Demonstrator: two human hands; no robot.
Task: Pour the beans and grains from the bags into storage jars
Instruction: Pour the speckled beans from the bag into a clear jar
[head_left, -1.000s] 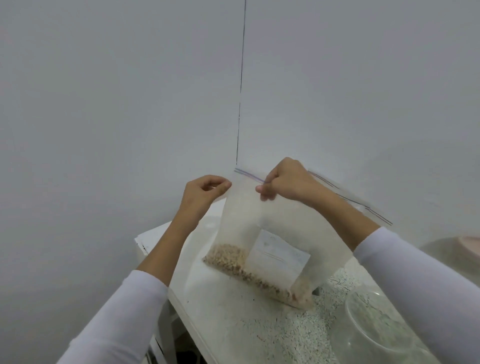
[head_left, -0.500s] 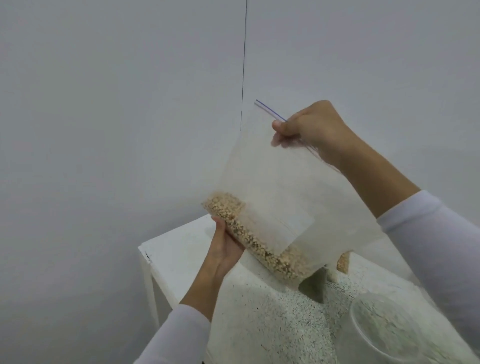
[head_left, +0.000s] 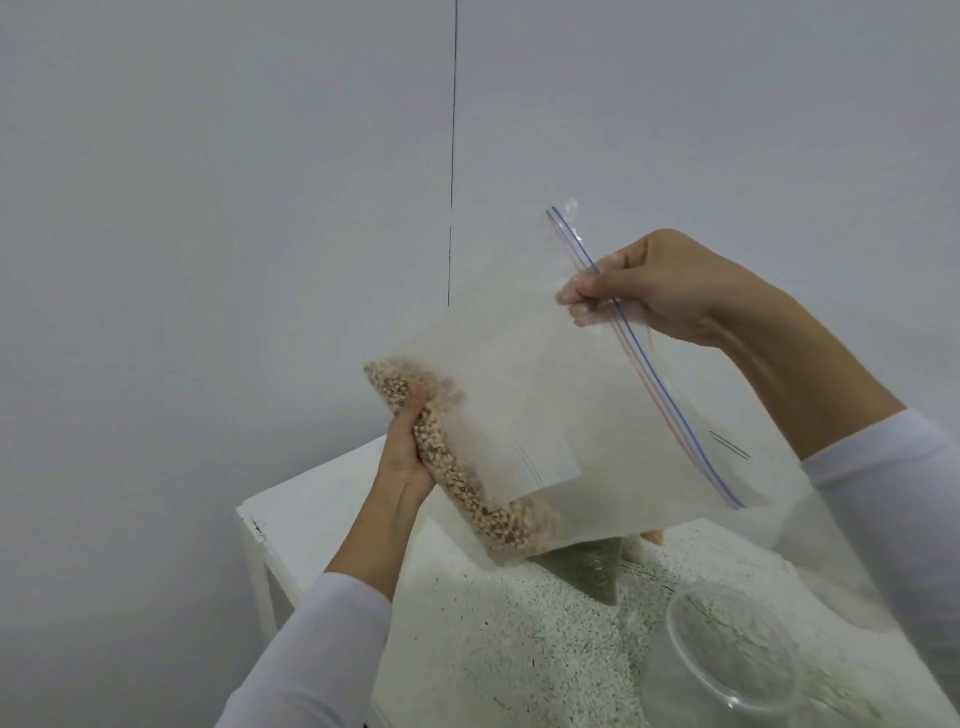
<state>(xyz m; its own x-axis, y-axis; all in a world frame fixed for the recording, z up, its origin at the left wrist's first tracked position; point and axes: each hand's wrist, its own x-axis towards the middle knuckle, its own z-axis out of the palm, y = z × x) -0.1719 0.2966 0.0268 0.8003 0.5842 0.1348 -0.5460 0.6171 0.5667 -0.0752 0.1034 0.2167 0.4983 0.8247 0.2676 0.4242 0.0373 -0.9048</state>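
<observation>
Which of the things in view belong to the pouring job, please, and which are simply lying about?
In the job:
zip bag of beans, held off the table
left hand, gripping its bean end
right hand, pinching its zip edge
clear jar, open

Lying about:
bag of green grains, on the speckled table

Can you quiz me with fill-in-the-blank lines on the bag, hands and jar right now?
1. The left hand grips the clear zip-top plastic bag at the end holding the tan ____.
2. The right hand pinches the bag at its ____ strip.
3. The round clear plastic jar stands ____ the bag.

Missing words: beans; zip; below
</observation>
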